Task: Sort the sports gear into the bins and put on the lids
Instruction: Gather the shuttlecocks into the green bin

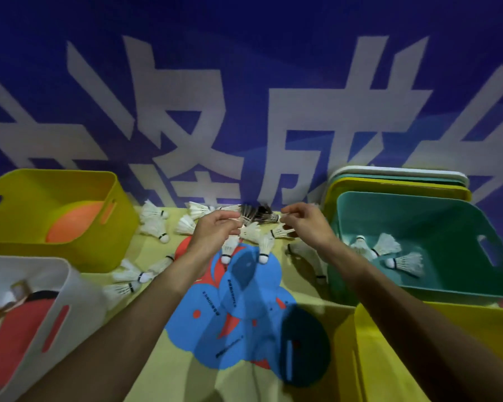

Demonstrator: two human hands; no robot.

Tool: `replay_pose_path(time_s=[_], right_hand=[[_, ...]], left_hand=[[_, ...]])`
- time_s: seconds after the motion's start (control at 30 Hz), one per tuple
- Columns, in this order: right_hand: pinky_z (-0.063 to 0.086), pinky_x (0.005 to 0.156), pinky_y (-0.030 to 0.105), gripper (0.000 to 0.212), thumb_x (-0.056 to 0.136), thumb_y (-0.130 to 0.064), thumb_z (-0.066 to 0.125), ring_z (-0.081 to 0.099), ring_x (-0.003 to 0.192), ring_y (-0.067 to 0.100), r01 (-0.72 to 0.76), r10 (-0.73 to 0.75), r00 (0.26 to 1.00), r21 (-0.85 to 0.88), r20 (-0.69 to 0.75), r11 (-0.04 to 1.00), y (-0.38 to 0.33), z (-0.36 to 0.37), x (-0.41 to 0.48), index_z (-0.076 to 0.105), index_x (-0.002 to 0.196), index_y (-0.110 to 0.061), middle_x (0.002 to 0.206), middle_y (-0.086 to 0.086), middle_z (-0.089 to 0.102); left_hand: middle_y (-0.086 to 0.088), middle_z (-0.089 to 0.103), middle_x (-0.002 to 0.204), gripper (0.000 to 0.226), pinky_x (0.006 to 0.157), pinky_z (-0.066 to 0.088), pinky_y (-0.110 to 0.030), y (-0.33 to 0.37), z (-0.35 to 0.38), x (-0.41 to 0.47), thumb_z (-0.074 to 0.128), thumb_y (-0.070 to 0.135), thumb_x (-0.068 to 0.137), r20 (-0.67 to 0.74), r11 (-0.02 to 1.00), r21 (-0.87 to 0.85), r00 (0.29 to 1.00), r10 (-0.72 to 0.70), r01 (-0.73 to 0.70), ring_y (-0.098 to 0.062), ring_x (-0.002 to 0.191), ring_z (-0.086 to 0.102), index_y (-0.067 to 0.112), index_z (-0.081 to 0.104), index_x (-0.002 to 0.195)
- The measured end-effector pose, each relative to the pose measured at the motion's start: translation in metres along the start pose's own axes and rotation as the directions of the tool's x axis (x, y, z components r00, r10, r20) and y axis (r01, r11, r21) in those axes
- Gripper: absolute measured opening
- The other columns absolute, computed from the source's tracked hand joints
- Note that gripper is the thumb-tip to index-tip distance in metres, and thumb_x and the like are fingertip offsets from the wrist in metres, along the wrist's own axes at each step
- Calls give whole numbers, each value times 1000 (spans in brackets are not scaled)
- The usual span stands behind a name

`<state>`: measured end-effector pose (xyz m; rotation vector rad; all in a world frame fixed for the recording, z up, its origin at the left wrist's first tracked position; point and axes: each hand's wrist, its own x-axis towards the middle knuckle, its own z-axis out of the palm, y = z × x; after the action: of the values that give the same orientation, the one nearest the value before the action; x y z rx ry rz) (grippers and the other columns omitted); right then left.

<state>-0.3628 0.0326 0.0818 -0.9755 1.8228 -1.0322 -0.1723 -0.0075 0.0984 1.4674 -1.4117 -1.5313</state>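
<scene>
Forearms: the left forearm (145, 309) and the right forearm (389, 294) are nearest the camera, both reaching to the far middle of the table (163, 361).
Left hand (218, 227): fingers curled, thumb and fingertips pinched together on white feathers at the left edge of the shuttlecock cluster (253, 236). I cannot tell which shuttlecock it has.
Right hand (305, 224): fingers curled, pinching at the cork end of the dark shuttlecock (256, 213), which lies crosswise between the two hands.
Risk, tangle: the feathers in the cluster overlap, so lifting one would likely drag its neighbours and scatter them.
Risk, grip: a pinch on feathers rather than cork could bend them or slip.
Risk, carry: the teal bin (418, 216) is just right of the right hand, and a loose hold might drop short of its rim.
Where the gear lies: three white shuttlecocks (389, 253) already sit in the teal bin. Loose shuttlecocks (154, 224) lie left of the left hand, near the yellow bin (41, 181).
Beneath the hands: flat round pieces (244, 300), blue and red, of a kind I cannot tell.
Lids (398, 178): stacked behind the teal bin, none fitted.
</scene>
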Motion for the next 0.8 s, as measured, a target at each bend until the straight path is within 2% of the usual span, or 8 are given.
replay_pose_path(time_s=[0.07, 0.2, 0.33, 0.47, 0.53, 0.63, 0.73, 0.8], right_hand=[[50, 64, 28, 14, 90, -10, 59, 60, 78, 19, -6, 7, 999, -23, 46, 1000, -4, 28, 4, 62, 104, -10, 81, 2, 63], [55, 76, 39, 13, 89, -11, 59, 64, 81, 21, -14, 25, 992, -92, 126, 996, -8, 81, 10, 63, 101, -10, 90, 9, 68], [55, 79, 42, 7, 86, -15, 62, 66, 81, 21, -22, 54, 977, -155, 207, 988, -7, 137, 17, 63, 90, -21, 83, 3, 67], [53, 75, 38, 17, 86, -14, 60, 63, 78, 22, -8, 90, 949, -264, 301, 964, -7, 195, 22, 64, 103, -12, 83, 3, 65], [52, 82, 37, 24, 87, -15, 60, 63, 87, 22, 56, 90, 926, -368, 367, 928, -5, 226, 24, 63, 110, -10, 93, 4, 66], [43, 86, 29, 32, 89, -18, 59, 59, 107, 27, 190, 113, 873, -544, 475, 817, -3, 269, 29, 61, 119, -9, 116, 9, 64], [38, 89, 29, 39, 90, -21, 59, 53, 115, 31, 312, 91, 838, -610, 537, 728, -1, 303, 35, 55, 126, -7, 125, 16, 58], [33, 96, 28, 45, 92, -22, 57, 49, 121, 31, 367, 51, 835, -624, 548, 690, 1, 320, 39, 50, 134, -8, 131, 17, 51]], left_hand=[[-8, 71, 92, 16, 60, 48, -8, -13, -29, 4, 61, 4, 86, -56, 1000, -12, 998, -24, 23, -17, 82, 66, 11, 68, 98], [-6, 70, 95, 12, 69, 46, -18, -49, -88, 15, 64, 8, 87, -133, 997, -29, 988, -80, 76, -17, 84, 66, 14, 69, 97], [-4, 65, 94, 17, 63, 42, -16, -85, -138, 24, 56, 3, 91, -242, 991, -39, 961, -132, 127, -14, 80, 61, 6, 67, 103], [-7, 64, 94, 23, 67, 44, -21, -124, -172, 26, 55, 3, 90, -332, 976, -98, 918, -217, 196, -15, 81, 59, 4, 65, 110], [-7, 65, 97, 26, 71, 45, -26, -141, -181, 26, 56, 4, 88, -360, 962, -139, 894, -269, 233, -18, 87, 59, 6, 64, 113], [-10, 64, 103, 26, 69, 43, -24, -158, -190, 26, 56, 3, 88, -362, 948, -158, 877, -315, 276, -17, 86, 56, 7, 62, 113], [-9, 62, 104, 25, 76, 39, -22, -172, -198, 26, 56, 4, 89, -337, 943, -110, 881, -331, 313, -15, 91, 54, 5, 62, 113], [-20, 62, 105, 25, 71, 38, -22, -181, -204, 27, 53, 0, 88, -325, 943, -74, 886, -331, 325, -14, 83, 52, -2, 60, 112]])
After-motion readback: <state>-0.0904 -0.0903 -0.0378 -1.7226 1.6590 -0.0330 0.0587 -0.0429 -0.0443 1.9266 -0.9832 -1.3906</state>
